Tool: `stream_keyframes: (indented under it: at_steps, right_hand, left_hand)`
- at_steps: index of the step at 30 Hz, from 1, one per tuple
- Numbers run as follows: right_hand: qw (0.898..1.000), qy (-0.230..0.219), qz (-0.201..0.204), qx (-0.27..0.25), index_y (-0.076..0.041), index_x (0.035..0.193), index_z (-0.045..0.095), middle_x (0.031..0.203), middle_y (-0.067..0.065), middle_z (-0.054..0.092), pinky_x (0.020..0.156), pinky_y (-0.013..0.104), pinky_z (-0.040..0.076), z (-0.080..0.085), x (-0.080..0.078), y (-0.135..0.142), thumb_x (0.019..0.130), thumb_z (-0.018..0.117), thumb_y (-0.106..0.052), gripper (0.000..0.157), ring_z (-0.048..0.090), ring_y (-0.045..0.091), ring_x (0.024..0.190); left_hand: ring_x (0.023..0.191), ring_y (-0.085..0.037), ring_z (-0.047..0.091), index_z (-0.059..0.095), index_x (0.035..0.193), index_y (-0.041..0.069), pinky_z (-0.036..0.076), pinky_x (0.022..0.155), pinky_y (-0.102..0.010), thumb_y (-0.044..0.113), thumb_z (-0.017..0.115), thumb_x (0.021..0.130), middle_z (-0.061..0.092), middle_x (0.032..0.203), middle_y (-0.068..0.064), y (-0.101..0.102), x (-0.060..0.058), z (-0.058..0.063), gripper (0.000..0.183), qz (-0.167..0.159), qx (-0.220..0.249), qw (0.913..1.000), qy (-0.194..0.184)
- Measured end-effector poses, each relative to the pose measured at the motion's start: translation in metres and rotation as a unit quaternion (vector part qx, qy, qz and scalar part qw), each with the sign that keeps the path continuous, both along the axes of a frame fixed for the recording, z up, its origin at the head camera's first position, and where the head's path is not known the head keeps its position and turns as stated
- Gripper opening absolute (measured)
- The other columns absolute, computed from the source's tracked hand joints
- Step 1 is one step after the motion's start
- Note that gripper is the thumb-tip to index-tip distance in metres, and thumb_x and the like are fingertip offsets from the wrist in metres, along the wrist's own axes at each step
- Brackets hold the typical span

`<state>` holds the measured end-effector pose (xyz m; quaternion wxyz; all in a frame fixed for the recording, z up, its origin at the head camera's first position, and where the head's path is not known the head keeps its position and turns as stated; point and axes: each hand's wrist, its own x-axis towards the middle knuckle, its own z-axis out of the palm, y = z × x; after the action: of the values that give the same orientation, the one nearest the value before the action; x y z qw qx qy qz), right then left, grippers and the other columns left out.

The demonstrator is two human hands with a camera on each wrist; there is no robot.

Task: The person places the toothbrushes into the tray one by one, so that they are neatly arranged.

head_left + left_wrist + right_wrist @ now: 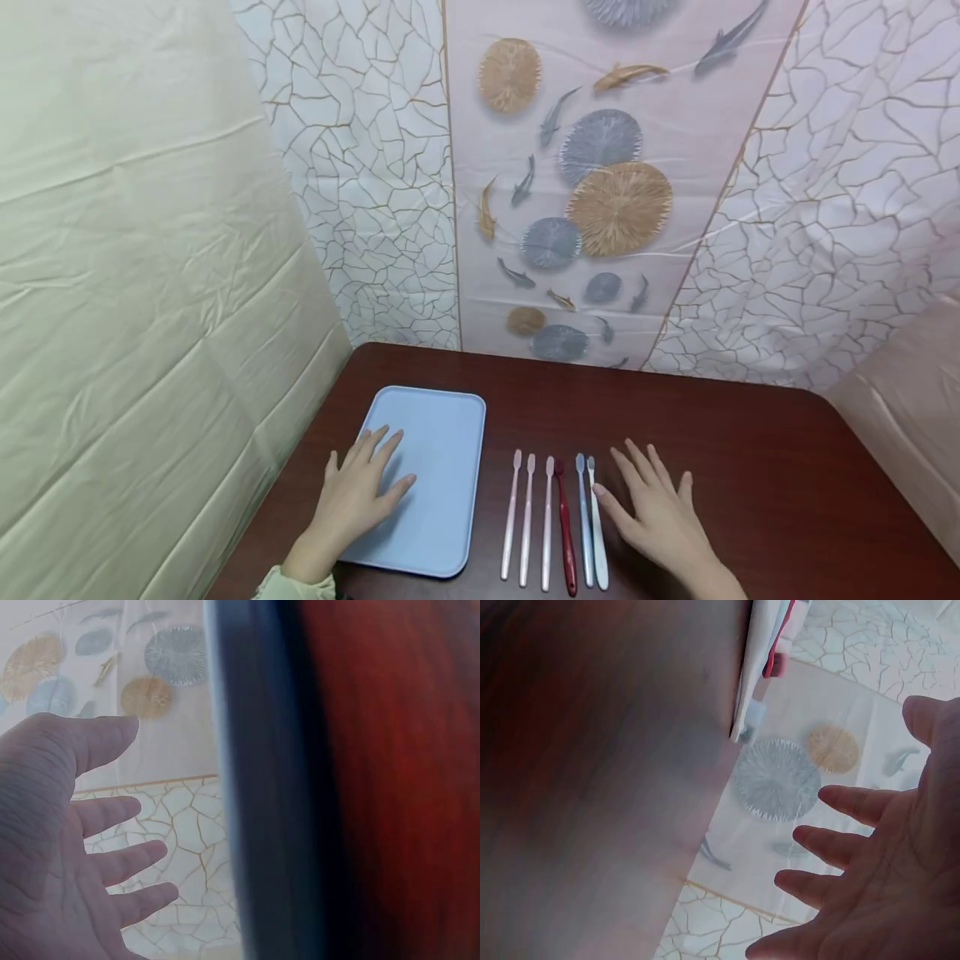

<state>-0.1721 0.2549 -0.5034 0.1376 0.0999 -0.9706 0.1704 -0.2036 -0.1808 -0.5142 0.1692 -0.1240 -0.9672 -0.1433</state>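
Note:
My left hand point(356, 493) is spread above the left part of a light blue rectangular tray point(442, 492), holding nothing. In the left wrist view its fingers are straight and apart, beside the tray's blurred edge point(255, 825). Right of the tray, toothbrushes lie side by side, heads away from me: three pale pink ones, among them the leftmost toothbrush point(510, 517), then a dark red toothbrush point(566, 529), a blue toothbrush point(584, 521) and a white toothbrush point(598, 533). My right hand point(660, 512), fingers spread, is just right of the white one; whether its thumb touches it, I cannot tell.
The dark reddish-brown table point(787, 483) has rounded far corners. Behind it hangs a patterned cloth point(555, 275) with fish and round shapes. A cream padded wall covering point(172, 292) stands close on the left, and a pinkish cloth point(907, 425) borders the right side.

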Motion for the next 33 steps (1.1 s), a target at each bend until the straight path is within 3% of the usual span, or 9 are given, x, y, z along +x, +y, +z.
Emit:
stream_keyframes:
  at_steps: [5, 10, 14, 16, 18, 21, 23, 26, 33]
  right_hand:
    - [0.999, 0.026, 0.026, -0.020, -0.004, 0.137, 0.060, 0.152, 0.020, 0.045, 0.104, 0.078, 0.023, 0.000, -0.005, -0.014, 0.095, 0.063, -0.054, 0.065, 0.035, 0.047, 0.141]
    - [0.995, 0.043, 0.079, -0.045, -0.001, 0.113, 0.072, 0.127, 0.022, 0.063, 0.098, 0.059, 0.047, 0.000, -0.014, -0.037, 0.092, 0.073, -0.034, 0.039, 0.057, 0.044, 0.120]
    - [0.993, 0.003, 0.105, -0.050, -0.011, 0.094, 0.074, 0.092, 0.003, 0.071, 0.079, 0.042, 0.056, 0.004, -0.019, -0.062, 0.091, 0.075, -0.028, 0.017, 0.067, 0.024, 0.090]
    - [0.992, -0.018, 0.121, -0.044, -0.015, 0.083, 0.071, 0.074, -0.007, 0.065, 0.062, 0.032, 0.053, 0.005, -0.021, -0.075, 0.090, 0.075, -0.027, 0.014, 0.062, 0.012, 0.069]
    - [0.989, -0.041, 0.134, -0.040, -0.019, 0.074, 0.065, 0.061, -0.014, 0.053, 0.049, 0.024, 0.041, 0.005, -0.022, -0.088, 0.090, 0.075, -0.025, 0.020, 0.046, 0.003, 0.053]
    - [0.986, -0.080, 0.140, -0.034, -0.019, 0.063, 0.057, 0.050, -0.015, 0.043, 0.042, 0.022, 0.034, 0.005, -0.022, -0.105, 0.090, 0.075, -0.026, 0.033, 0.037, 0.001, 0.044]
    - [0.986, -0.099, 0.133, -0.031, -0.018, 0.058, 0.054, 0.046, -0.014, 0.040, 0.039, 0.023, 0.033, 0.005, -0.022, -0.115, 0.090, 0.075, -0.027, 0.039, 0.036, 0.002, 0.040]
    - [0.985, -0.110, 0.128, -0.026, -0.017, 0.055, 0.053, 0.044, -0.011, 0.041, 0.039, 0.025, 0.035, 0.005, -0.023, -0.127, 0.089, 0.076, -0.028, 0.043, 0.038, 0.005, 0.039]
    - [0.983, -0.121, 0.135, -0.018, -0.017, 0.053, 0.054, 0.048, -0.008, 0.049, 0.045, 0.028, 0.040, -0.002, -0.028, -0.139, 0.087, 0.077, -0.022, 0.041, 0.044, 0.008, 0.041]
  left_hand:
    - [0.139, -0.038, 0.044, 0.054, 0.147, 0.020, 0.029, 0.098, -0.081, 0.054, 0.070, 0.089, 0.050, 0.149, -0.011, -0.011, 0.000, -0.004, 0.069, 0.011, 0.008, 0.9999, -0.004]
    - [0.128, -0.041, 0.052, 0.054, 0.145, 0.013, 0.042, 0.091, -0.072, 0.049, 0.072, 0.089, 0.055, 0.141, -0.016, -0.031, 0.001, -0.005, 0.069, 0.056, 0.033, 0.9977, -0.021]
    - [0.116, -0.047, 0.055, 0.051, 0.145, 0.001, 0.050, 0.080, -0.065, 0.044, 0.070, 0.091, 0.055, 0.132, -0.026, -0.049, 0.003, -0.005, 0.071, 0.101, 0.058, 0.9906, -0.072]
    - [0.111, -0.047, 0.057, 0.052, 0.142, -0.004, 0.051, 0.078, -0.063, 0.042, 0.068, 0.092, 0.056, 0.126, -0.029, -0.057, 0.004, -0.006, 0.069, 0.116, 0.075, 0.9851, -0.102]
    - [0.104, -0.042, 0.061, 0.056, 0.136, -0.007, 0.052, 0.078, -0.058, 0.038, 0.068, 0.093, 0.060, 0.117, -0.026, -0.063, 0.003, -0.008, 0.063, 0.119, 0.098, 0.9801, -0.126]
    - [0.095, -0.031, 0.065, 0.067, 0.126, -0.003, 0.053, 0.076, -0.051, 0.034, 0.068, 0.094, 0.066, 0.106, -0.014, -0.072, -0.001, -0.014, 0.049, 0.115, 0.139, 0.9712, -0.156]
    - [0.095, -0.027, 0.066, 0.072, 0.120, 0.002, 0.054, 0.078, -0.048, 0.033, 0.068, 0.095, 0.070, 0.105, -0.010, -0.077, -0.004, -0.018, 0.040, 0.110, 0.167, 0.9645, -0.173]
    - [0.103, -0.031, 0.068, 0.075, 0.117, 0.009, 0.054, 0.084, -0.050, 0.034, 0.070, 0.095, 0.072, 0.113, -0.014, -0.084, -0.007, -0.024, 0.035, 0.109, 0.200, 0.9556, -0.187]
    - [0.118, -0.039, 0.061, 0.077, 0.118, 0.017, 0.048, 0.095, -0.057, 0.042, 0.069, 0.094, 0.068, 0.126, -0.017, -0.094, -0.009, -0.032, 0.035, 0.119, 0.207, 0.9498, -0.202]
